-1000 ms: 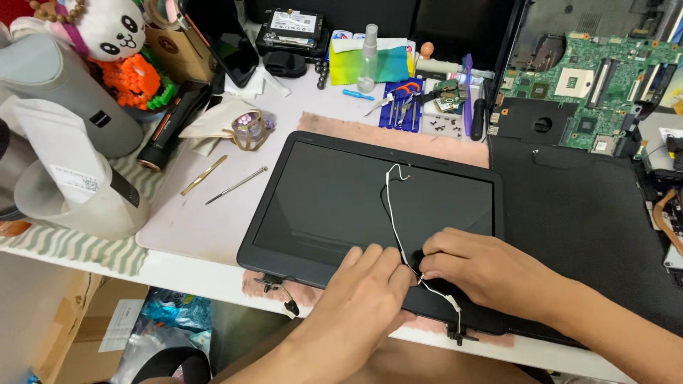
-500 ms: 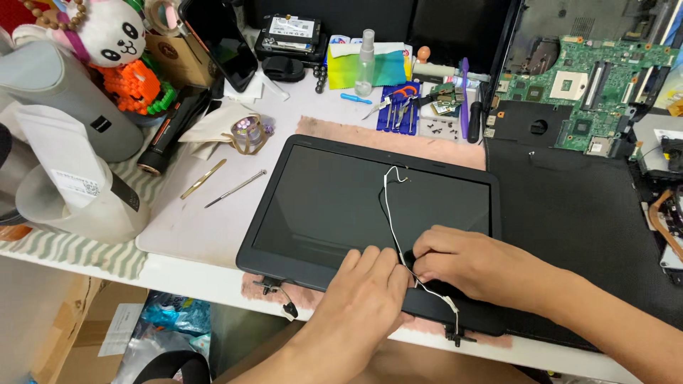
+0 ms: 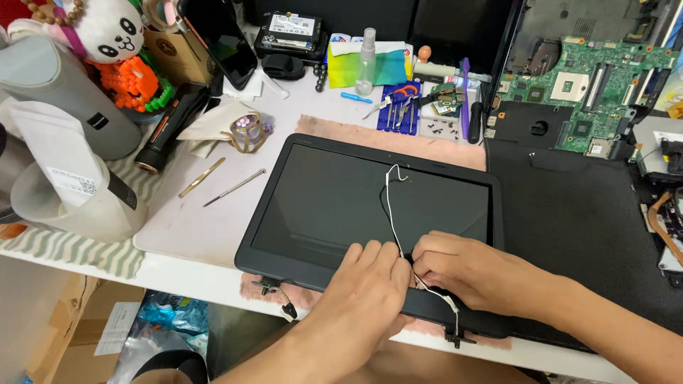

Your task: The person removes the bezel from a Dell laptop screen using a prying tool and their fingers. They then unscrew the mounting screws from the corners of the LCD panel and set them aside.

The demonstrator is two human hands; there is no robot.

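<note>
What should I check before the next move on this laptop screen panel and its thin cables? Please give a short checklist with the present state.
1. Both hands on the work: left hand and right hand meet at the lower bezel of the screen panel. Ok.
2. White cable lies loose across the glass, not trapped. Ok.
3. Cable pinched firmly between fingers: cannot tell.
4. Panel rests flat on the pink cloth. Ok.
5. Metal pry tool lies clear of the panel. Ok.
</note>
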